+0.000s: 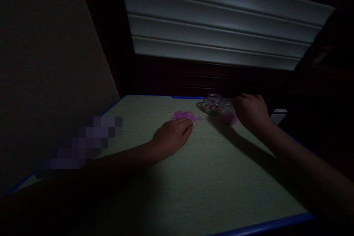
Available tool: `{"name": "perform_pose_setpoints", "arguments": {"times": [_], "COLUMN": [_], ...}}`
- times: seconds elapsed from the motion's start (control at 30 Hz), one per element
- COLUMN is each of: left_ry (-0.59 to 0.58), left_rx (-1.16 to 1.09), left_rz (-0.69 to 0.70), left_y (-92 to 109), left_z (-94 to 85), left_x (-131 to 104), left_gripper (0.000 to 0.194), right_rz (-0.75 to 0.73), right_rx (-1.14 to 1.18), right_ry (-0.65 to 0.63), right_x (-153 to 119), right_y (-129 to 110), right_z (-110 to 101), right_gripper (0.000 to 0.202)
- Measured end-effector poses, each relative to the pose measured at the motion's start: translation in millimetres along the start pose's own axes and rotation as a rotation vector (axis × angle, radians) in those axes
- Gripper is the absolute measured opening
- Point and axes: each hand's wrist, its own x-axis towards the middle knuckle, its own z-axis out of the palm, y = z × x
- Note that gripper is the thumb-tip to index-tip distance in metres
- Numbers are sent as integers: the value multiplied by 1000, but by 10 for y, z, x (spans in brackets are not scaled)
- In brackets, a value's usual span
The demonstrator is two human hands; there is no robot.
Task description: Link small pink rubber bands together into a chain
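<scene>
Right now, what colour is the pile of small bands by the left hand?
Pinkish purple; the pile shows best in the head view.

A pixelated patch [80,140] hid some of the left edge of the bench [221,180]; its near left corner was cut off. Toward the far edge, the left hand [172,135] covered part of the pink pile [182,114]; a pink clump [228,118] beside the right hand [251,110] was blurred.
</scene>
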Motion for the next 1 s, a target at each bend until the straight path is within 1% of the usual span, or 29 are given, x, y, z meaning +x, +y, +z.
{"name": "perform_pose_setpoints", "arguments": {"times": [0.17, 0.3, 0.43, 0.6, 0.7, 0.8, 1.0], "left_ry": [3, 1, 3, 16, 23, 25, 10], "left_rx": [5, 1, 7, -11, -4, 2, -10], "left_rz": [-10, -15, -9, -3, -12, -28, -39], "left_y": [14, 16, 1, -1, 2, 1, -6], "left_z": [-10, -10, 1, 2, -1, 2, 18], "left_x": [-5, -8, -7, -5, -10, -15, -6], "left_gripper": [21, 21, 21, 21, 21, 21, 23], "right_rz": [1, -34, -92, -213, -252, -268, -224], "right_rx": [22, 89, 186, 257, 299, 390, 732], "right_ry": [35, 47, 55, 50, 33, -4, -59], "right_x": [11, -5, -54, -120, -156, -197, -222], "right_y": [-45, -129, -251, -395, -468, -545, -718], "right_z": [-27, -71, -113, -140, -105, -28, 130], "right_gripper": [28, 26, 27, 25, 25, 23, 21]}}
